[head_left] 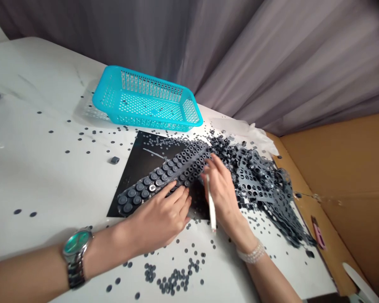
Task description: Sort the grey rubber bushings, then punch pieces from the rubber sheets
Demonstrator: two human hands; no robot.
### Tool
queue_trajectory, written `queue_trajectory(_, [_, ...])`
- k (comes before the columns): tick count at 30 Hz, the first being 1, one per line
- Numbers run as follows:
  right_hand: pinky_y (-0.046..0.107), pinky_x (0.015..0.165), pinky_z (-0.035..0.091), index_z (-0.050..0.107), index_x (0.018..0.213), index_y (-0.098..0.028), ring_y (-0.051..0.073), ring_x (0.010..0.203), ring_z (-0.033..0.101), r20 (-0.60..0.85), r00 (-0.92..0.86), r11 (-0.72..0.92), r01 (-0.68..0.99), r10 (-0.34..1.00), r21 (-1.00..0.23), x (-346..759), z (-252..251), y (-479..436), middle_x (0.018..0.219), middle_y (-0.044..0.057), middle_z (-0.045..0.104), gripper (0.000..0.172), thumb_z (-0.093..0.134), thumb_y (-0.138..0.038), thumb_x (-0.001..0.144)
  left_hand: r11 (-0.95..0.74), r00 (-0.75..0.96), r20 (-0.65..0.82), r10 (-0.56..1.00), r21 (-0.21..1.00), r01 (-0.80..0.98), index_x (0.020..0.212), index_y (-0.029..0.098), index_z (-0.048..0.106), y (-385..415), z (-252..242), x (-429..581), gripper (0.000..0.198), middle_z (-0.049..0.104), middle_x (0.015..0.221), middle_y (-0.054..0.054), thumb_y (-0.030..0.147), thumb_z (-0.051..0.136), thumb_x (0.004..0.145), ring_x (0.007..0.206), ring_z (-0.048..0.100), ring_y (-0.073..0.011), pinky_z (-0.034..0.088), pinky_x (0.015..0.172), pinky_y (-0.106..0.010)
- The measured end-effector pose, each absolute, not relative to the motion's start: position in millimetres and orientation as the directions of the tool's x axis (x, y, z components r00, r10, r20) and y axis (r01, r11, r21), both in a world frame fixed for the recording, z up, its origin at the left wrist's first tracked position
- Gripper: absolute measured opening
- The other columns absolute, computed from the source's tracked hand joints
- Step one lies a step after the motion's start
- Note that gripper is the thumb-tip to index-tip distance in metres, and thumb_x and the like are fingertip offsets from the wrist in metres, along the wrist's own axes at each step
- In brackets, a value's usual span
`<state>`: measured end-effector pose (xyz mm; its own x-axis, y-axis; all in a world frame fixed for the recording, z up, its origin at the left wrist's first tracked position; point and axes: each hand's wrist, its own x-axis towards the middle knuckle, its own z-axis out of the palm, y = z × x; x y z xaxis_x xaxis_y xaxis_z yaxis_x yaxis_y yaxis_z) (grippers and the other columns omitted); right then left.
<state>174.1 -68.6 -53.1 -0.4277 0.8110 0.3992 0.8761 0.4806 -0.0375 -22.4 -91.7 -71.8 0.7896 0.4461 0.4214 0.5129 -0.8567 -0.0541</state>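
My left hand [166, 212] lies with fingers outstretched on the near edge of a dark grey rubber sheet [177, 169] studded with rows of round, ring-like pieces. One piece [152, 188] has a shiny, pale centre. My right hand [220, 187] is closed around a slim white pen-like stick [212, 206], its rear end toward me. The stick's tip is hidden by the fingers, near the sheet's far right part. Beneath the sheet is a black mat [126, 170]. Just beyond my right hand, loose dark rings [229, 153] form a heap.
A blue plastic basket [151, 123] stands at the back. Punched-out grey sheets [255, 185] pile up on the right, beside a cardboard panel [341, 164] and a pink-handled cutter [318, 233]. Small dark discs [177, 280] are scattered over the white table [34, 172].
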Motion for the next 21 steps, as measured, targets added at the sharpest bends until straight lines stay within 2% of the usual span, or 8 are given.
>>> queue_trajectory(3, [0.049,0.104,0.039,0.046,0.108,-0.016,0.027,0.14,0.028,0.448,-0.283,0.351,0.933,0.848,-0.077,191.0,-52.2,-65.8,0.125,0.021,0.057,0.015,0.039,-0.015,0.095,-0.861,0.795,0.417,0.44,-0.056,0.505,0.118,0.006,0.06,-91.9,-72.8,-22.7,0.041,0.066,0.116,-0.013,0.031,0.037,0.095,0.112,0.055,-0.0253,0.036,0.104,-0.044])
queue_trajectory(7, [0.055,0.101,0.039,0.05,0.108,-0.017,0.032,0.138,0.031,0.408,-0.203,0.278,0.951,0.89,-0.134,200.4,-45.9,-64.6,0.119,0.018,0.061,0.015,0.044,-0.021,0.094,-0.864,0.8,0.425,0.425,-0.072,0.498,0.12,0.005,0.059,-92.1,-72.1,-23.0,0.043,0.066,0.116,-0.013,0.031,0.036,0.096,0.114,0.054,-0.0261,0.036,0.103,-0.045])
queue_trajectory(10, [0.052,0.102,0.041,0.052,0.105,-0.02,0.029,0.136,0.035,0.391,-0.229,0.343,0.905,0.891,-0.252,188.6,-34.9,-62.0,0.125,0.014,0.059,0.013,0.045,-0.023,0.094,-0.865,0.807,0.422,0.413,-0.096,0.493,0.118,0.004,0.06,-92.0,-71.1,-22.8,0.043,0.066,0.114,-0.015,0.031,0.036,0.095,0.112,0.055,-0.0275,0.036,0.102,-0.047])
queue_trajectory(13, [0.045,0.099,0.046,0.054,0.099,-0.021,0.024,0.13,0.045,0.331,-0.381,0.487,0.804,0.863,-0.343,168.6,-28.9,-57.5,0.128,0.012,0.058,0.01,0.045,-0.022,0.094,-0.863,0.807,0.424,0.411,-0.102,0.494,0.114,0.004,0.063,-91.7,-70.3,-22.3,0.042,0.067,0.112,-0.015,0.03,0.036,0.095,0.11,0.057,-0.0277,0.036,0.102,-0.047])
queue_trajectory(16, [0.043,0.1,0.045,0.054,0.098,-0.021,0.022,0.129,0.046,0.297,-0.502,0.582,0.731,0.812,-0.355,154.4,-34.4,-53.9,0.123,0.011,0.062,0.009,0.046,-0.02,0.094,-0.861,0.801,0.432,0.415,-0.098,0.499,0.113,0.004,0.063,-91.2,-69.8,-21.9,0.042,0.068,0.11,-0.015,0.03,0.036,0.095,0.109,0.057,-0.0275,0.037,0.102,-0.046])
queue_trajectory(21, [0.044,0.102,0.042,0.054,0.099,-0.021,0.022,0.131,0.043,0.288,-0.501,0.577,0.732,0.816,-0.362,150.6,-48.2,-53.5,0.124,0.011,0.062,0.01,0.046,-0.02,0.094,-0.856,0.799,0.432,0.418,-0.106,0.505,0.112,0.003,0.063,-90.5,-69.0,-21.2,0.042,0.068,0.109,-0.017,0.03,0.037,0.094,0.109,0.057,-0.0289,0.038,0.101,-0.047])
